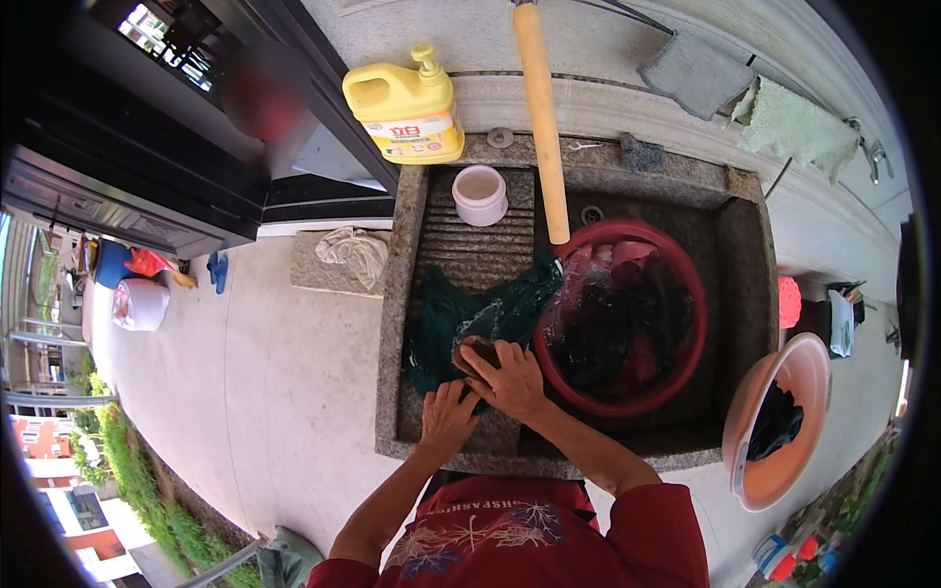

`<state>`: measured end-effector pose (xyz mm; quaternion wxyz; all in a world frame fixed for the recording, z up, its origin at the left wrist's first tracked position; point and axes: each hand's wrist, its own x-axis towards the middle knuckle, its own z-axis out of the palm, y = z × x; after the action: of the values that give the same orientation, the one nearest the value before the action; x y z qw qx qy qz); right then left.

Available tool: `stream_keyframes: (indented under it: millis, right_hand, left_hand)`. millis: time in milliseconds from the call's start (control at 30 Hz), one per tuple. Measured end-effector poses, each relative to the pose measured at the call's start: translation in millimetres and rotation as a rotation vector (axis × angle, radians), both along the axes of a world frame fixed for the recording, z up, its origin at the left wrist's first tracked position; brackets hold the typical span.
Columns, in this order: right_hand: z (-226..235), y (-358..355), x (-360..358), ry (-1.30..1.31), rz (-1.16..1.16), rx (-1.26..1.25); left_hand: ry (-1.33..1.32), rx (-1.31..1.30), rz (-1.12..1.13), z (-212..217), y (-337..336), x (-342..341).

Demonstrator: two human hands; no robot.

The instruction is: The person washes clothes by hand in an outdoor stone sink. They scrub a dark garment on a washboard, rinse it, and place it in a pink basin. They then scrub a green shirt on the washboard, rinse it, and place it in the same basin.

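A dark green wet garment [436, 323] with streaks of suds lies over the ribbed washboard side of a stone sink [390, 294]. My right hand [510, 380] is closed round a brown scrubbing brush [478, 355] pressed on the cloth; its bristles are hidden. Just left of it, my left hand [449, 416] grips the near edge of the garment, fingers bent. One end of the garment reaches the rim of a red basin [701, 323] to the right. Dark and pink clothes [622, 318] soak in the basin's water.
A yellow tube [544, 118] hangs over the sink near the basin. On the back ledge stands a yellow pump jug [407, 113]; a pale pink tub [479, 196] sits on the washboard. An orange basin [784, 431] with dark cloth stands at the right. A rag [353, 257] lies left.
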<state>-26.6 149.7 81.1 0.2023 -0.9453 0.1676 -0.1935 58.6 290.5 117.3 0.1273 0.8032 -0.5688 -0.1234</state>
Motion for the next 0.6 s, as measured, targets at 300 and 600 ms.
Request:
stream_keyframes:
  millis: [300, 600]
  right_hand:
    - [-30.0, -122.0, 48.3, -0.107, -0.371, 0.100]
    - [-22.3, -73.9, 18.5, -0.142, -0.220, -0.077]
  left_hand:
    - [0.081, 0.015, 0.062, 12.7, 12.1, -5.8]
    - [0.131, 0.151, -0.033, 13.9, 25.0, -4.8]
